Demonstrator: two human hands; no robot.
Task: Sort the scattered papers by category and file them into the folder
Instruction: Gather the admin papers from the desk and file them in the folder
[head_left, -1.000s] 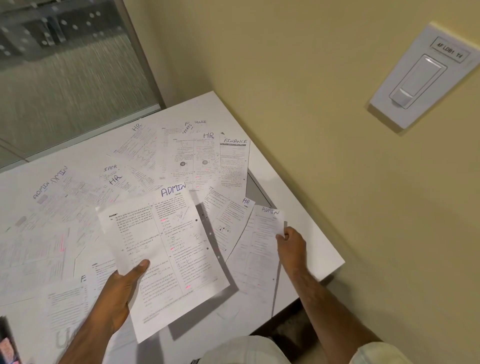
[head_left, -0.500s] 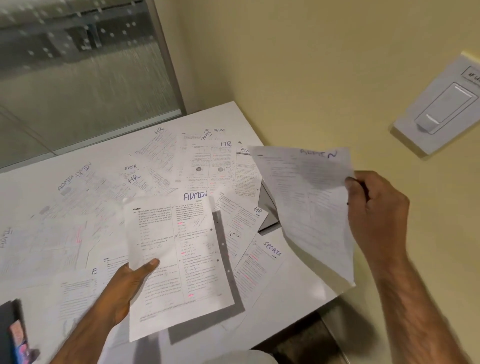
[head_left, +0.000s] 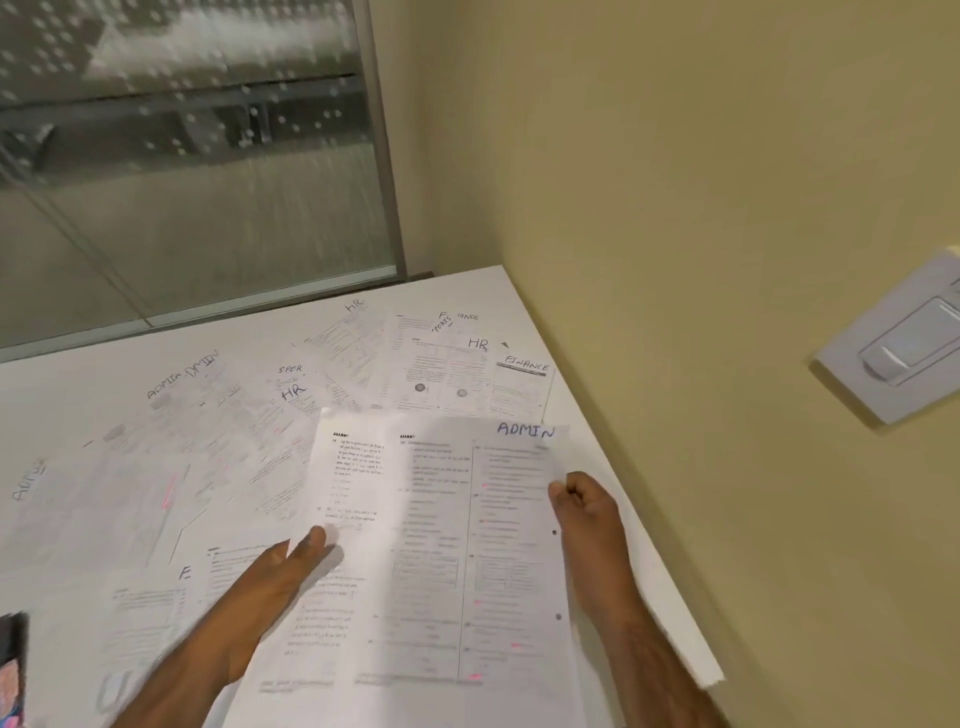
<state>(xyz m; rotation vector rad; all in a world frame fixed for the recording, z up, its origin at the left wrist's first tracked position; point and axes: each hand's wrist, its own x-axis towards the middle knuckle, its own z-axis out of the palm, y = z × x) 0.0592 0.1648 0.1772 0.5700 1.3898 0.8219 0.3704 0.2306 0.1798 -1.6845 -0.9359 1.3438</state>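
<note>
Both hands hold the ADMIN sheets (head_left: 441, 545) just above the near right part of the worktop (head_left: 78, 395). The left hand (head_left: 270, 587) grips their left edge with its thumb on top, and the right hand (head_left: 587, 514) has its fingers (head_left: 563, 488) curled, pinching the right edge. There look to be two sheets, overlapped but not squared, so the likeliest fault is the upper one sliding askew. Its punched holes would then miss those beneath when it comes to filing. Each hand holds only a thin margin of limp paper, so a quick move could crease a sheet or pull it free, and it might drop over the worktop's right edge by the wall. The other papers lie fanned over one another across the worktop, among them an HR sheet (head_left: 452, 374) and a FINANCE sheet (head_left: 522, 389). Several labels are half covered or faint, so a sheet could easily go into the wrong pile. More ADMIN sheets lie far left and could be missed. I cannot make out the folder.
</note>
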